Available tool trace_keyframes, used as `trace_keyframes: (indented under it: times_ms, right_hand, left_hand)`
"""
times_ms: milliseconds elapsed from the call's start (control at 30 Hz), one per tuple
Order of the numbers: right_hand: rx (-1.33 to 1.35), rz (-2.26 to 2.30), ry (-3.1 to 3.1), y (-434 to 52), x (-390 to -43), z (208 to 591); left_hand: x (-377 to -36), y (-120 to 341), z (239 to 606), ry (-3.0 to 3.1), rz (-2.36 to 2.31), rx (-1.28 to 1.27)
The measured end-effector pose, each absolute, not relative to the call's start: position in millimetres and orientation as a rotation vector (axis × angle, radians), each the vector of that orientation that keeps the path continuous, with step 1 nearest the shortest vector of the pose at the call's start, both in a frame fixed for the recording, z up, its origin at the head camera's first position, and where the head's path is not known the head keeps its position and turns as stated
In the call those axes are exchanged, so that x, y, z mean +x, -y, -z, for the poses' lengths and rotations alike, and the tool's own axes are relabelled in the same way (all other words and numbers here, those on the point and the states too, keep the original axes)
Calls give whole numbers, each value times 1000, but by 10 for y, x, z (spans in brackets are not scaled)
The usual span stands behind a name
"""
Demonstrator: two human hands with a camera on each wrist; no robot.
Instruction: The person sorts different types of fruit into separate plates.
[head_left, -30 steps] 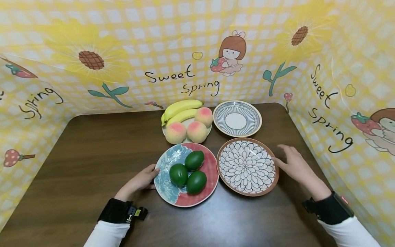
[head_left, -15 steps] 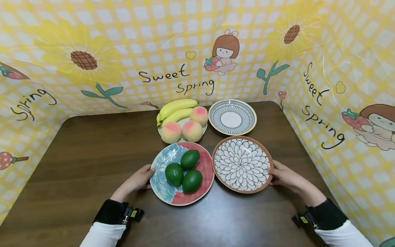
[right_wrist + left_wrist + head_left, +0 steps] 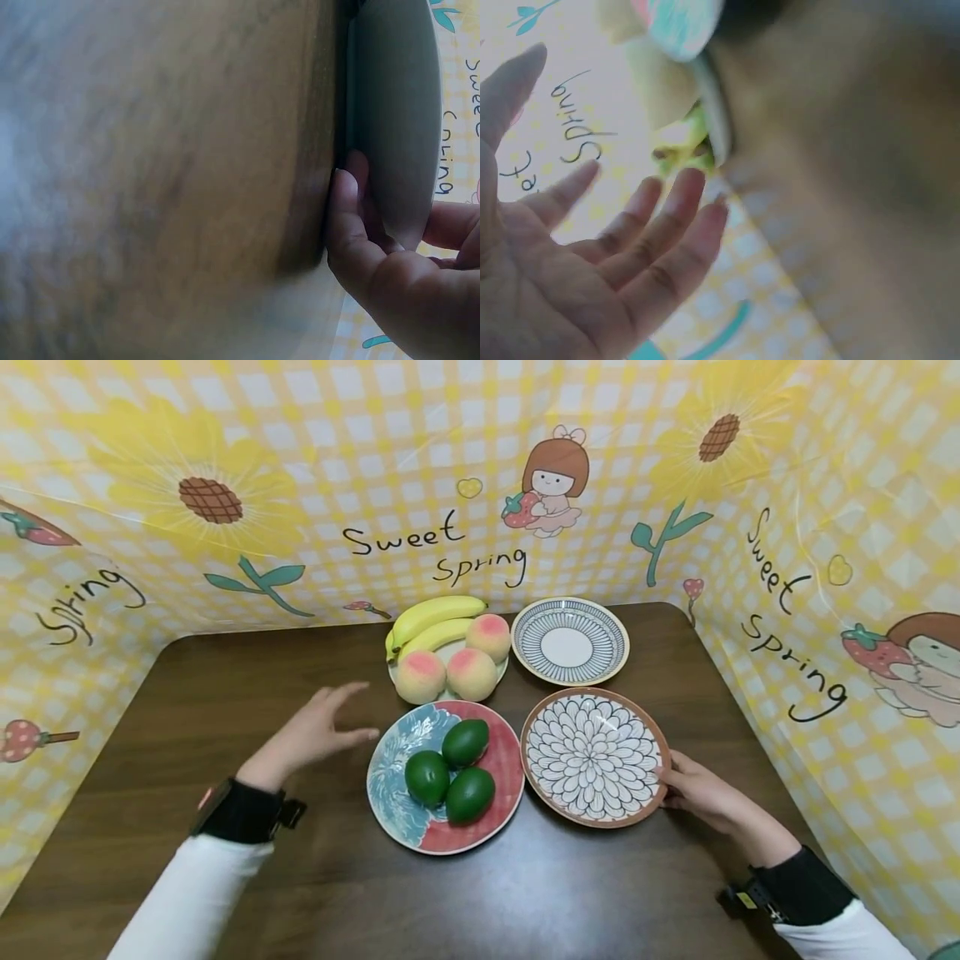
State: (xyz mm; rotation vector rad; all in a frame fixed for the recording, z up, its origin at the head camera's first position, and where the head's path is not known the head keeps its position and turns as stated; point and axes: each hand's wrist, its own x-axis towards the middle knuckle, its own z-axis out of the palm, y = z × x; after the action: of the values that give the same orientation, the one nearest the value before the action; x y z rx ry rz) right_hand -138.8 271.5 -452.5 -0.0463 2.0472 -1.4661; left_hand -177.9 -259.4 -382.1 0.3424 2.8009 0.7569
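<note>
Right hand point(image 3: 701, 789) grasps the flower plate point(image 3: 592, 756).
Left hand point(image 3: 315, 737) hovers released, beside the lime plate point(image 3: 397, 777).

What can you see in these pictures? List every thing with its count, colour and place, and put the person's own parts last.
table: one, dark brown wood, under everything.
backdrop: one, yellow check with sunflowers and "Sweet Spring", behind and at both sides.
bananas: two, yellow, far plate.
peaches: three, pink and cream, same far plate.
green fruits: three, dark green, on the near centre plate.
red and blue plate: one, near centre.
striped plate: one, blue and white, far right.
petal plate: one, white with brown rim, near right.
left hand: one, fingers spread, in the air left of the plates.
right hand: one, holds the petal plate's right rim.
</note>
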Motion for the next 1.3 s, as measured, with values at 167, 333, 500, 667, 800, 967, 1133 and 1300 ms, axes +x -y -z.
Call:
trace_keyframes:
  times_ms: [167, 333, 500, 667, 800, 967, 1133, 1300]
  right_hand:
    - [-50, 1464, -2055, -2730, -1392, 4532]
    - [-25, 1470, -2067, -2705, -1387, 4554]
    - [-16, 1480, -2072, -2702, -1366, 4578]
    - [-9, 1478, -2091, -2705, -1365, 4567]
    - [-12, 1469, -2095, -2714, -1382, 4545]
    - [-30, 1461, -2104, -2720, -1391, 4534]
    - [-67, 1471, -2088, -2719, -1402, 4533]
    - [-73, 1479, -2068, -2723, -1410, 4546]
  left_hand:
    - [-2260, 2330, 3629, -2831, -700, 431]
    - [-2599, 2022, 3675, -2852, -505, 525]
    - [-2766, 1814, 3824, -2816, -388, 538]
    - [-2795, 1737, 3962, -2847, -341, 512]
    - [-2793, 1712, 4050, -2885, -347, 468]
    - [-2755, 1706, 4103, -2944, -373, 450]
    - [-2741, 1722, 4096, -2935, -415, 427]
    - [-2748, 1725, 4002, -2927, -429, 438]
